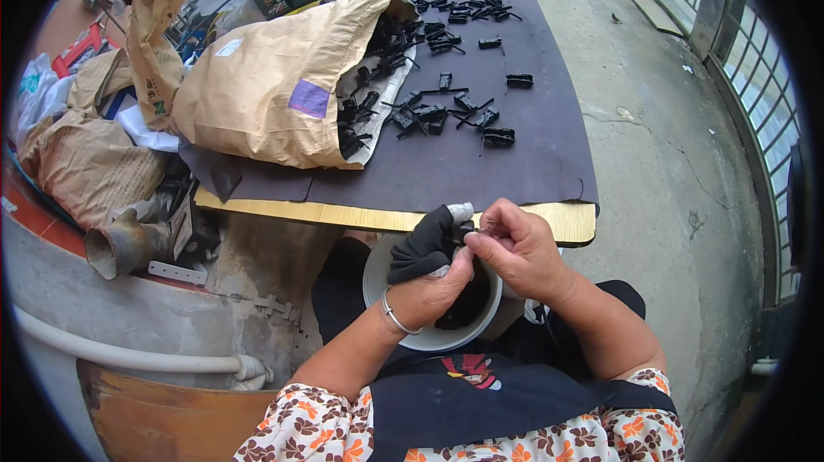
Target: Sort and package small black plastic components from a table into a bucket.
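My left hand, in a dark fingerless-looking glove with a pale wrap on one finger, is closed around a small black plastic part. Bare, my right hand meets it from the other side, thumb and forefinger pinched together at the part's edge. What lies between those fingertips is too small to name. Both hands are above a white bucket between my knees, with dark contents partly hidden by my hands. Similar black plastic parts, some with thin tails, lie scattered across the table in front.
A large brown paper sack lies on its side, spilling black parts onto the dark table cover. The table's yellow edge is just beyond my hands. Crumpled bags and a rusty pipe end are at the left; a barred gate stands right.
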A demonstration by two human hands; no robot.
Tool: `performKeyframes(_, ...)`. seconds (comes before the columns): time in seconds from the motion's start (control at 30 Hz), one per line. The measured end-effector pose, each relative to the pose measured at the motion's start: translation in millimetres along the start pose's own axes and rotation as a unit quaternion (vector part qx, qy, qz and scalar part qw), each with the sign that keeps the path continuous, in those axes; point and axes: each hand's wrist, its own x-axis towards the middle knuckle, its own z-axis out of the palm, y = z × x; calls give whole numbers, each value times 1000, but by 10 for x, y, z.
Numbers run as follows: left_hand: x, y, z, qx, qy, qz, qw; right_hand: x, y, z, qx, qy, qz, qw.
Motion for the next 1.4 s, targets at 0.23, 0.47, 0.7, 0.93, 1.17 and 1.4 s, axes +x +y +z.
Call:
performKeyframes(0.23,38,-84,-119,4,12,37,999,3,-8,-45,-151,-64,-62,985)
performKeyframes(0.47,35,-46,-43,-48,-14,16,999,2,56,-11,-197,-52,-67,977)
performKeyframes(0.7,44,-88,-56,-41,-21,9,999,-7,58,-22,-171,-59,-78,980)
performKeyframes(0.93,36,-1,-58,-8,-15,15,1000,38,-21,-34,-204,-65,-47,976)
performKeyframes(1.17,18,-63,-42,127,4,93,988,30,-1,-3,-230,-72,-3,971)
performKeyframes(1.4,-11,-152,-11,226,33,194,954,-32,53,48,-268,-73,8,961)
